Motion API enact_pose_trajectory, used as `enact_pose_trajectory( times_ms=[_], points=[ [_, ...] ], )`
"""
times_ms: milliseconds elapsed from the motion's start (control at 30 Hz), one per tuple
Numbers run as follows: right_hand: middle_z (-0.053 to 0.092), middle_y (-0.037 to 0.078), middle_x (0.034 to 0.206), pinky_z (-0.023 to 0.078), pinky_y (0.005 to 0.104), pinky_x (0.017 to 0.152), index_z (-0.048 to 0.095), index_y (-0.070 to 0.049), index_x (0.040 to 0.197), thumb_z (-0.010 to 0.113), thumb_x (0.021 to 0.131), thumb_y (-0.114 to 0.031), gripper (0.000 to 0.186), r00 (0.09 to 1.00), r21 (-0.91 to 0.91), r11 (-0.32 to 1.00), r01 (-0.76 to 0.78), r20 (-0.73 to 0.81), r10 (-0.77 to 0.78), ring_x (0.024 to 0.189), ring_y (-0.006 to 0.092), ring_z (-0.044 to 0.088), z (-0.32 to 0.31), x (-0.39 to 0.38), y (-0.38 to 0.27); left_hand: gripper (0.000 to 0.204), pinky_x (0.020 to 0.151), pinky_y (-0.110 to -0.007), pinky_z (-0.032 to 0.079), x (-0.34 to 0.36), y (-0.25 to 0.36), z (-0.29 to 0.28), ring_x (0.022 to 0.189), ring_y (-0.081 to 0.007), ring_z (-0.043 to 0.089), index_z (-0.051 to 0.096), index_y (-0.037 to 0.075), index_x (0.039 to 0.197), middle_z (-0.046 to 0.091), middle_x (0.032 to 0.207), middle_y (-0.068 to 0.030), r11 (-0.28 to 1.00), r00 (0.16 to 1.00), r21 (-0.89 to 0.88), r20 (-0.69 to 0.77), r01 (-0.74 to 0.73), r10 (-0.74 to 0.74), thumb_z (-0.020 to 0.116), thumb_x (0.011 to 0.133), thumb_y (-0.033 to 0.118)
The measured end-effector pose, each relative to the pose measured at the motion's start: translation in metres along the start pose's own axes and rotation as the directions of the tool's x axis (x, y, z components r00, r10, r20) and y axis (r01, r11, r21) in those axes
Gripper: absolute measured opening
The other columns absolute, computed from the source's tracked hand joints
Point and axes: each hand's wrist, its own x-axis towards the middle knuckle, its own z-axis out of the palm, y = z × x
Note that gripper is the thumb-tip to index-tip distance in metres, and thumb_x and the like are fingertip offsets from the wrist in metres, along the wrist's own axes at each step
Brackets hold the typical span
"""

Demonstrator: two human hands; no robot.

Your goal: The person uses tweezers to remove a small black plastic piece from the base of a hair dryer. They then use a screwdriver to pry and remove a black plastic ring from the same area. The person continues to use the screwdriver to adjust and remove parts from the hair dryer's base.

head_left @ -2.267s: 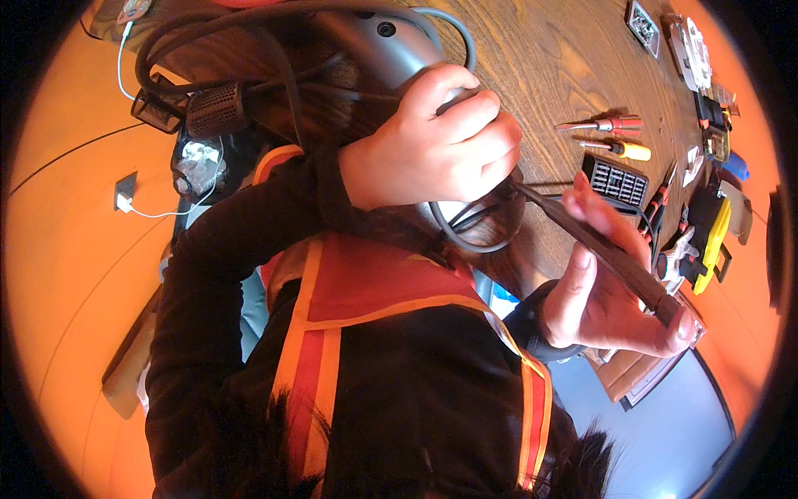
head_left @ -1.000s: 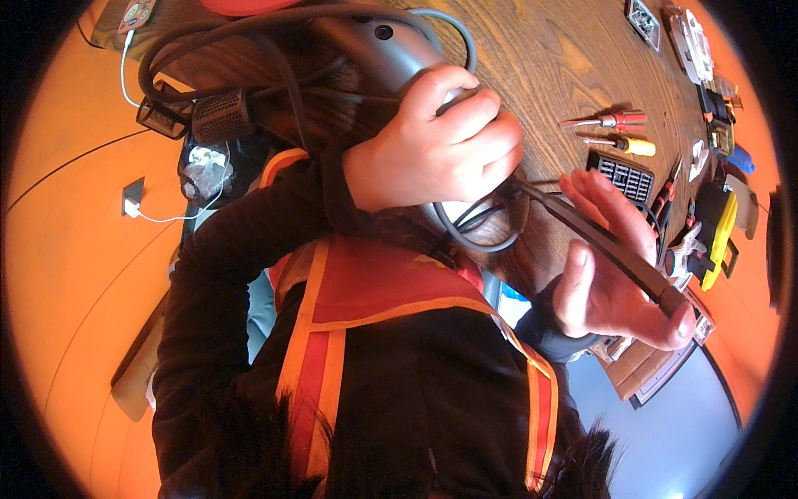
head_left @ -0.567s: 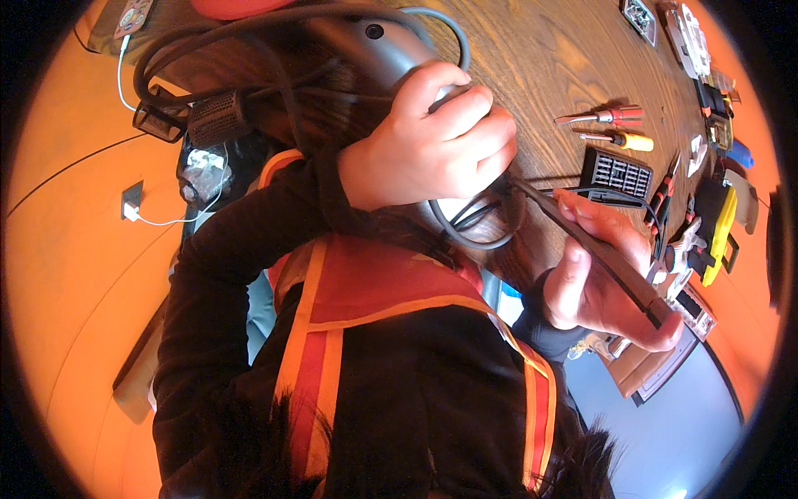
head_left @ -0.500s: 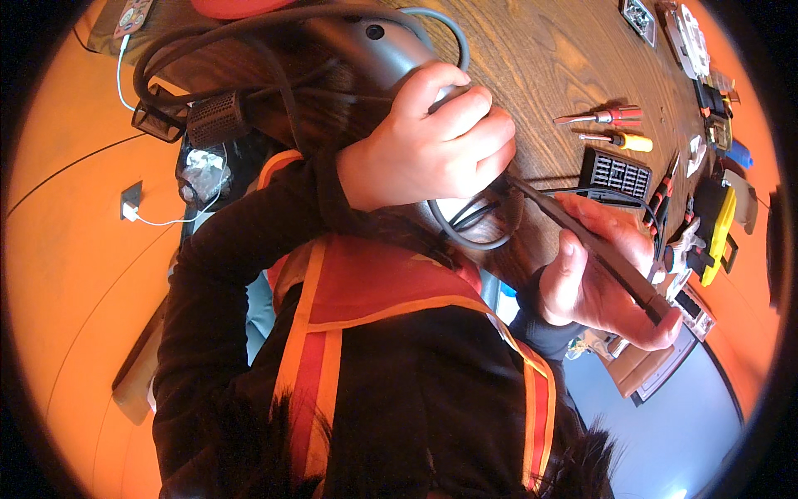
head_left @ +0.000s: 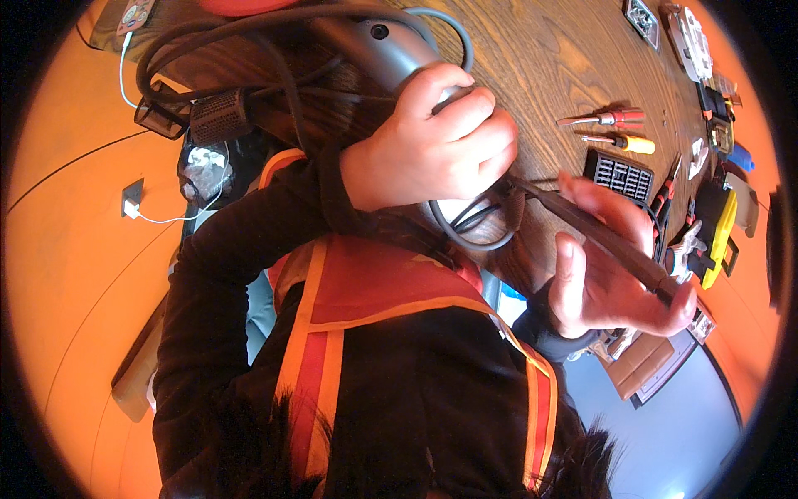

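Left fisheye on head, looking down; left hand, right hand, torso near, table beyond.

Left grip partly hides grey device

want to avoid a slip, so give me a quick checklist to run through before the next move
1. Left hand wrapped around gray device: ok.
2. Right hand supporting dark tool: ok.
3. Dark tool's narrow end touching gray device: cannot tell, too dark beside the left hand.
4. Cable clear of left hand: not ok, a loop hangs just below it.
5. Red screwdriver and yellow screwdriver lying on table: ok.
6. Bit tray on table: ok.
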Motion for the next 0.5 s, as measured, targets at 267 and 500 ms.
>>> enact_pose_trajectory(
  times_ms=[267, 500],
  points=[
    [0.061, 0.02, 0.09, 0.051, 0.0413, 0.078, 0.045, -0.001, 0.108, 0.069, 0.073, 0.007, 0.043, 1.0, 0.008, 1.0, 0.009, -0.027, -0.008, 0.079, 0.0274, 0.064, 0.0002, 0.0, 0.0016, 0.02, 0.083, -0.037, 0.042, -0.0002, -0.0005, 0.0005, 0.086, -0.0149, 0.056, 0.061, 0.015, 0.079, 0.058, 0.084, 0.0038, 1.0, 1.0, -0.019, 0.016, -0.015, 0.015, 0.059, 0.06, 0.02],
    [0.061, 0.02, 0.09, 0.05, 0.0429, 0.08, 0.044, -0.002, 0.109, 0.068, 0.074, 0.007, 0.043, 1.0, 0.003, 1.0, 0.005, -0.028, -0.005, 0.08, 0.028, 0.064, -0.0007, -0.0022, -0.0012, 0.019, 0.083, -0.037, 0.042, 0.0015, 0.0006, 0.0016, 0.085, -0.0149, 0.057, 0.062, 0.016, 0.078, 0.059, 0.085, 0.0035, 1.0, 0.999, -0.015, -0.052, 0.014, -0.014, 0.06, 0.06, 0.02]
  ],
)
